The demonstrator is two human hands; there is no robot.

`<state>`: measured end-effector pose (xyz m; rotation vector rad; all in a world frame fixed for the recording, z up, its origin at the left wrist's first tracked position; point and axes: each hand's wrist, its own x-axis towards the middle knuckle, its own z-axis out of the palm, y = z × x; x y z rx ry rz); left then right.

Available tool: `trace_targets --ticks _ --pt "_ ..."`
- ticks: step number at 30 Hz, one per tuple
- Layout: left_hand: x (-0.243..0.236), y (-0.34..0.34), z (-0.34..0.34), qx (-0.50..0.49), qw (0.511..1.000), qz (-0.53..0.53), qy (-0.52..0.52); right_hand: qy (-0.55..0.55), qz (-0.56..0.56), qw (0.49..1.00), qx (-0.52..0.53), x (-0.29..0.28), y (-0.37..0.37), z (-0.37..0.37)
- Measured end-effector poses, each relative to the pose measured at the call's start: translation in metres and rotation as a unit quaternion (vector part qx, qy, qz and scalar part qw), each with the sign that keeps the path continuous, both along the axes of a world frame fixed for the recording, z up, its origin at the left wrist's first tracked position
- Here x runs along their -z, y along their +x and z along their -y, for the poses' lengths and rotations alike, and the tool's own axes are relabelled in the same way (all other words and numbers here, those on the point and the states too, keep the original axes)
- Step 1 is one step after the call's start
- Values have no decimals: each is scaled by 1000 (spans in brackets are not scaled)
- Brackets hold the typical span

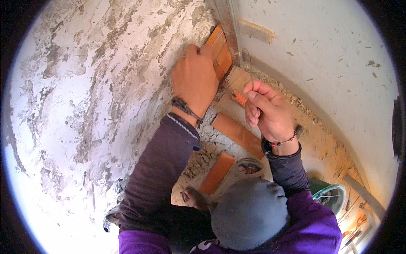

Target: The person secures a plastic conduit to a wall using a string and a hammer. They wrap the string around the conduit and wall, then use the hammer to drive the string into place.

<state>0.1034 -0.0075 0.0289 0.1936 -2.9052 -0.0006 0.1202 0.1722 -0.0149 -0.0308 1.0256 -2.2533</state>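
Observation:
Orange-brown tiles [224, 59] stand along the foot of the rough plastered wall in the corner. My left hand [194, 76] has its fingers curled against these tiles, gripping at their upper part. To its right, my right hand [266, 110] is raised with thumb and forefinger pinched together; whatever is between them is too small to make out. A small orange and black piece [238, 98] is just beside its thumb; I cannot tell whether it is held. Below, one loose tile [237, 133] lies diagonally on the dusty floor, with another tile [215, 173] nearer me.
The plastered wall [93, 84] rises on the left, a pale panel [321, 59] on the right. Rubble [296, 101] lines the panel's foot. A green bucket [327, 197] stands at lower right beside wooden strips [361, 192]. My sandaled foot [249, 167] is near the tiles.

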Motion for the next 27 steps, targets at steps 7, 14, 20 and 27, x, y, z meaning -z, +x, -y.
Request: trace_targets --ticks 7,14,20,27 --pt "22 41 -11 31 976 -154 149 25 7 1000 14 0 1 0" --pt "65 38 -32 -186 654 -173 712 115 25 993 -16 -2 -2 -19" --pt "68 18 -28 -226 305 -200 903 310 -20 946 -94 -33 -18 -31" --pt "84 5 -23 -230 311 -280 879 497 -117 825 -243 -58 -39 -15"
